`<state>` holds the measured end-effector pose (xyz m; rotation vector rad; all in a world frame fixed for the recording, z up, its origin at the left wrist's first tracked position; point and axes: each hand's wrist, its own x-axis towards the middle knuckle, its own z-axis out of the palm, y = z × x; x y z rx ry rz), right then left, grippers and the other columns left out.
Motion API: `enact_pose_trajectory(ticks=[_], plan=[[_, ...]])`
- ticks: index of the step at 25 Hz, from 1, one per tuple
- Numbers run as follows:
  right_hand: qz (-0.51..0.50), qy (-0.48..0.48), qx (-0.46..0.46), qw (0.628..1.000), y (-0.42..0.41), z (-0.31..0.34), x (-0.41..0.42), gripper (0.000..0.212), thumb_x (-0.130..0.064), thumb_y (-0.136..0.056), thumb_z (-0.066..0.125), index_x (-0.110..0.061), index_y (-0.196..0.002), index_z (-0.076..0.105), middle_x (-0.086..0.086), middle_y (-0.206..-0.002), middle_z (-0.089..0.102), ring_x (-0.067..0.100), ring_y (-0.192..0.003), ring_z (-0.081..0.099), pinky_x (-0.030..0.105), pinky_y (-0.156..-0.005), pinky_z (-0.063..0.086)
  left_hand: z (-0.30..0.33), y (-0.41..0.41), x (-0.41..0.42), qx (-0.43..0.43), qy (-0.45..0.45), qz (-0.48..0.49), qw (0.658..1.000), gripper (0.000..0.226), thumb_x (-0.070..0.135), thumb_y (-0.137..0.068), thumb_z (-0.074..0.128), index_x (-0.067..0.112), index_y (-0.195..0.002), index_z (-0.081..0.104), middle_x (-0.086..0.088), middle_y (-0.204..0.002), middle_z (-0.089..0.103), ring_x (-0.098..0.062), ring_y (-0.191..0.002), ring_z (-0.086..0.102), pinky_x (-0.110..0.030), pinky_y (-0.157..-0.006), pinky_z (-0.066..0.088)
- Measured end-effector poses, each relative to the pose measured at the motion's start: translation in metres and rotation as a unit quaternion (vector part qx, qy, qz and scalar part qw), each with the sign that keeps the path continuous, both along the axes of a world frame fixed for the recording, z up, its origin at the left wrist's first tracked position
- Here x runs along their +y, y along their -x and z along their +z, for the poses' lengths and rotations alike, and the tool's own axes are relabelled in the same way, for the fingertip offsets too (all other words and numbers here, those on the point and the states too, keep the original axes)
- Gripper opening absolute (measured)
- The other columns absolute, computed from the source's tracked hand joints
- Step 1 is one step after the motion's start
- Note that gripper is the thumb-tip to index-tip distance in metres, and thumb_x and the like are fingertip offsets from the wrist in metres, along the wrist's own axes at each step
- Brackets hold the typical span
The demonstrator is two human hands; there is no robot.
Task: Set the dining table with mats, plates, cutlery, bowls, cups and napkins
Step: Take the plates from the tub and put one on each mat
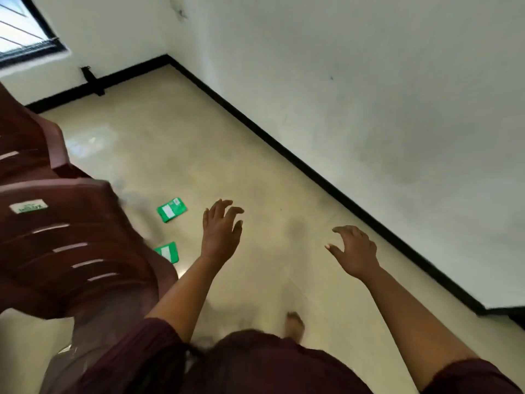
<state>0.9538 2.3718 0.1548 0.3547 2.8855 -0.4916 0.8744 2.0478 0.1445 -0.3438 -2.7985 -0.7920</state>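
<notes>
Both my hands are out in front of me and they hold nothing. My left hand (221,234) is in the middle of the frame with its fingers spread and a little bent, and my right hand (355,253) is to the right of it, fingers loose and a bit curled, thumb sticking out. I see no mats, plates, spoons, bowls, cups or napkins here, and no table either, so the things I need must be somewhere else (I think I am walking to get them). Below my hands is the shiny cream floor (255,172), and one bare foot (295,325) shows near the bottom of the frame. On the left side of the frame there are dark red plastic chairs (65,245), stacked I think, but they look blurry. Two small green packets (172,209) lie on the floor beside the chairs, one above the other in the frame, near my left hand. The white wall (369,95) with its black strip at the bottom runs across the right side, and a window (22,27) is in the upper left corner. What could go wrong? The floor looks slippery and my foot is bare, so I could slip. I could step on a green packet and slide. I could also bump the chairs with my left arm, because they are close.
</notes>
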Motion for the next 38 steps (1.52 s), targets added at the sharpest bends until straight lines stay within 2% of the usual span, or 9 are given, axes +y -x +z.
enact_pose_trajectory(ticks=[4,8,13,20,26,29,32,34,38], plan=[[0.104,-0.054,-0.039,0.992,0.128,0.004,0.005,0.049,-0.050,-0.093,0.054,-0.028,-0.136,0.046,0.000,-0.146,0.038,0.024,-0.140,0.028,0.054,-0.112,0.021,-0.015,0.062,-0.005,-0.022,0.023,0.061,0.998,0.027,0.010,-0.085,0.069,0.017,-0.111,0.063,-0.009,-0.127,0.055,-0.034,-0.128,0.045,-0.056,-0.110,0.032],[0.235,-0.107,-0.064,0.964,0.243,-0.008,-0.034,0.049,-0.051,-0.094,0.050,-0.031,-0.138,0.042,-0.001,-0.151,0.032,0.023,-0.143,0.021,0.053,-0.114,0.015,-0.047,0.096,-0.031,-0.039,0.047,0.134,0.989,0.028,0.007,-0.082,0.071,0.015,-0.108,0.064,-0.008,-0.121,0.059,-0.032,-0.124,0.049,-0.054,-0.109,0.031],[0.328,-0.112,-0.085,0.934,0.416,-0.015,-0.121,0.049,-0.051,-0.094,0.050,-0.031,-0.138,0.041,0.001,-0.154,0.028,0.023,-0.144,0.018,0.052,-0.114,0.013,-0.047,0.240,-0.101,-0.047,0.040,0.203,0.977,0.028,0.006,-0.077,0.074,0.012,-0.104,0.066,-0.012,-0.116,0.062,-0.038,-0.115,0.054,-0.055,-0.100,0.040],[0.374,-0.090,-0.072,0.920,0.638,-0.001,-0.255,0.046,-0.052,-0.094,0.050,-0.030,-0.134,0.046,-0.001,-0.148,0.036,0.022,-0.140,0.028,0.053,-0.114,0.016,-0.022,0.426,-0.240,-0.071,0.085,0.303,0.947,0.033,0.005,-0.076,0.074,0.013,-0.108,0.067,-0.014,-0.115,0.062,-0.037,-0.112,0.057,-0.055,-0.103,0.037],[0.401,-0.077,-0.069,0.910,0.788,-0.022,-0.336,0.043,-0.051,-0.094,0.050,-0.030,-0.132,0.049,-0.003,-0.143,0.041,0.022,-0.137,0.032,0.052,-0.113,0.019,-0.040,0.529,-0.277,-0.109,0.063,0.378,0.917,0.030,0.005,-0.077,0.072,0.013,-0.106,0.068,-0.012,-0.115,0.062,-0.034,-0.110,0.057,-0.054,-0.101,0.040],[0.453,-0.086,-0.051,0.886,0.887,-0.028,-0.394,0.044,-0.050,-0.094,0.050,-0.030,-0.133,0.049,-0.003,-0.144,0.040,0.022,-0.138,0.030,0.050,-0.113,0.019,-0.047,0.622,-0.323,-0.117,0.051,0.401,0.907,0.031,0.006,-0.075,0.073,0.013,-0.104,0.068,-0.013,-0.114,0.062,-0.036,-0.106,0.058,-0.052,-0.098,0.040],[0.513,-0.107,-0.054,0.850,0.982,-0.019,-0.451,0.045,-0.050,-0.094,0.050,-0.030,-0.135,0.046,-0.001,-0.147,0.037,0.022,-0.139,0.028,0.049,-0.112,0.020,-0.030,0.708,-0.373,-0.159,0.020,0.447,0.880,0.034,0.018,-0.086,0.067,0.014,-0.120,0.062,-0.015,-0.131,0.052,-0.036,-0.121,0.048,-0.047,-0.103,0.034],[0.549,-0.115,-0.057,0.826,1.044,-0.015,-0.492,0.046,-0.051,-0.095,0.049,-0.031,-0.136,0.045,-0.002,-0.148,0.036,0.022,-0.139,0.027,0.047,-0.112,0.021,-0.017,0.759,-0.407,-0.145,0.025,0.466,0.872,0.035,0.022,-0.090,0.064,0.015,-0.125,0.059,-0.014,-0.135,0.049,-0.034,-0.128,0.043,-0.046,-0.108,0.029],[0.578,-0.105,-0.057,0.807,1.150,-0.007,-0.575,0.045,-0.050,-0.095,0.050,-0.030,-0.135,0.046,-0.003,-0.143,0.041,0.022,-0.134,0.034,0.046,-0.110,0.025,-0.005,0.827,-0.458,-0.136,-0.005,0.541,0.830,0.029,0.017,-0.091,0.063,0.015,-0.119,0.062,-0.012,-0.133,0.052,-0.030,-0.128,0.044,-0.043,-0.108,0.030]])
